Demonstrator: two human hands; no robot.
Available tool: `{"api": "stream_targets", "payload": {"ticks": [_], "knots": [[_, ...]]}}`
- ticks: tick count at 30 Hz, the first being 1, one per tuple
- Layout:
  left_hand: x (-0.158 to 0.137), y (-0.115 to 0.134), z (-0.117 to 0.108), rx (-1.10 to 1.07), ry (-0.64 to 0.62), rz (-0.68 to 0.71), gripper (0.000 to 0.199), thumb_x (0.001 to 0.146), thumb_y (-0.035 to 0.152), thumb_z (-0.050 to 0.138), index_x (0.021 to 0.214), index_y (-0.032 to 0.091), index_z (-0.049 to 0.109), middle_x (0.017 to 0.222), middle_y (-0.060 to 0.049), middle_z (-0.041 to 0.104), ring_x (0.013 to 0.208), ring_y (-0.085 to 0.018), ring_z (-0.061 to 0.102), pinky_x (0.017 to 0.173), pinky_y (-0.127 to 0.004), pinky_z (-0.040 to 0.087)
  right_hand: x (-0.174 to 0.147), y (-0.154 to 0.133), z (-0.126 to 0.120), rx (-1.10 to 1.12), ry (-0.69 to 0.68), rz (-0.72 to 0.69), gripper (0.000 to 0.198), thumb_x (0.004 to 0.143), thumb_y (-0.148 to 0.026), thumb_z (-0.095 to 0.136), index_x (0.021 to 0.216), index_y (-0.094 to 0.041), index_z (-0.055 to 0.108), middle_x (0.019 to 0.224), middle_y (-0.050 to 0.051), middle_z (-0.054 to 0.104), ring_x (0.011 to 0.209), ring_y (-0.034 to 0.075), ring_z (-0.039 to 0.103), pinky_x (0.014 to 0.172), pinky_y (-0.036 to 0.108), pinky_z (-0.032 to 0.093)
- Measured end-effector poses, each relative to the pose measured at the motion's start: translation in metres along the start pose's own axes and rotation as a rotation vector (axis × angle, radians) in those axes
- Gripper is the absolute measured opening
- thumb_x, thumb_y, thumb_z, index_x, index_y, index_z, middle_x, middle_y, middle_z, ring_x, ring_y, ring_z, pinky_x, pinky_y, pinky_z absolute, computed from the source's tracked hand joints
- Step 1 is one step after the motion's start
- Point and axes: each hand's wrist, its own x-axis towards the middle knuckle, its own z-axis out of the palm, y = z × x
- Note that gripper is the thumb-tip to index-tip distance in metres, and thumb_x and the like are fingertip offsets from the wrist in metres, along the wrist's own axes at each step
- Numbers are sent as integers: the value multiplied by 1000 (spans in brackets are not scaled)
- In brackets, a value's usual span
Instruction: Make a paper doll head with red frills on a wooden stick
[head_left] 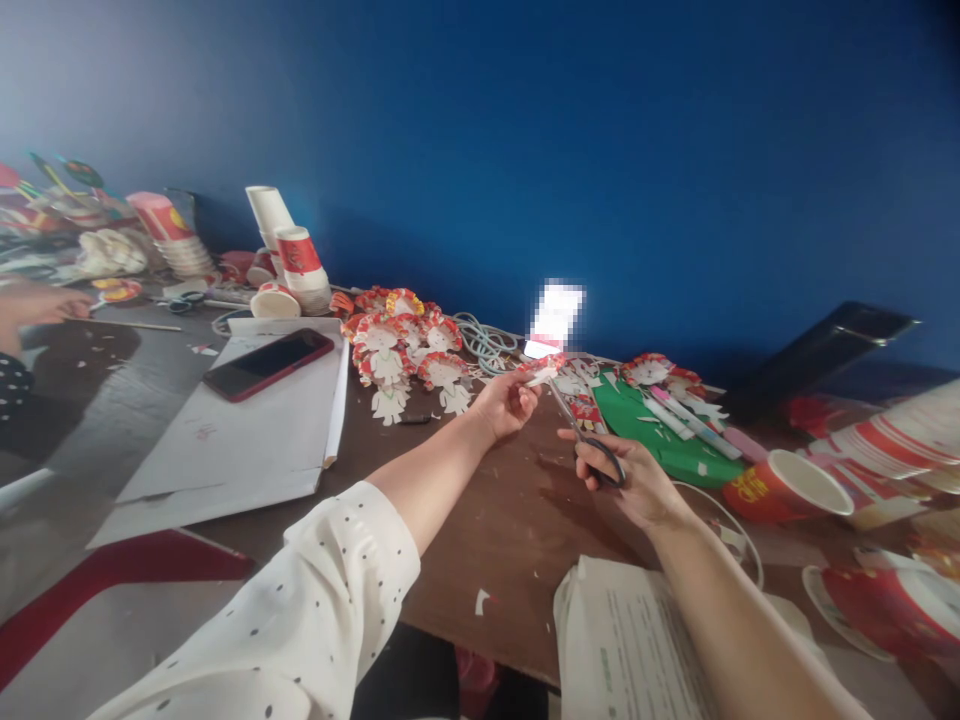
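Pinched in the fingers of my left hand (510,405) is a small paper cutout (543,374), white with a red edge. My right hand (619,468) grips a pair of scissors (602,462) by the dark handles, and their blades point up toward the cutout. Whether the blades touch the paper I cannot tell. Left of my left hand lies a heap of paper figures (386,362), white bodies with red and yellow frilled heads. Behind my hands a bright phone-like screen (556,312), blurred out, leans near the wall.
A dark phone (268,364) rests on white paper sheets (225,430). Paper cups (301,262) stack at the back left; a red cup (787,487) lies at right beside green paper (664,440) with markers. Printed sheets (630,640) lie in front. Another person's hand (41,305) is far left.
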Motion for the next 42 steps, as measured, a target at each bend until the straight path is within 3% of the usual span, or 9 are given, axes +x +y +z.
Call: {"api": "stream_targets", "payload": {"ticks": [6,13,24,32,42], "knots": [[-3,0,2,5,3,-8,13,89,11,52,78,11,58,53,4,43,37,-1,38,35,-7,33,0,0,1,36,-6,1,50,75,-47,77,111,-13,74,64,1,60,51,8,49,46,23,32],[-1,-3,2,55,34,63,13,88,8,51,78,10,59,54,3,46,37,0,40,36,-6,35,1,-2,7,-171,73,-16,52,74,-48,76,113,-14,74,62,0,60,51,10,52,51,26,41],[9,-5,-5,71,56,158,12,86,7,54,76,10,59,49,3,46,37,-3,44,40,-9,40,2,-2,17,-274,160,-62,51,70,-57,75,95,-13,78,53,-2,53,46,9,46,45,25,39],[15,-10,-14,143,-48,268,9,84,4,59,77,8,62,59,-4,62,52,-9,61,56,-17,55,4,2,14,-304,175,-104,49,72,-58,73,91,-13,78,52,-2,51,45,9,43,44,24,37],[18,-10,-17,187,-16,285,9,83,3,59,77,9,63,63,-5,65,56,-10,63,61,-20,56,3,2,12,-314,165,-69,45,70,-54,75,89,-14,78,51,-2,51,44,9,43,42,24,35]]}}
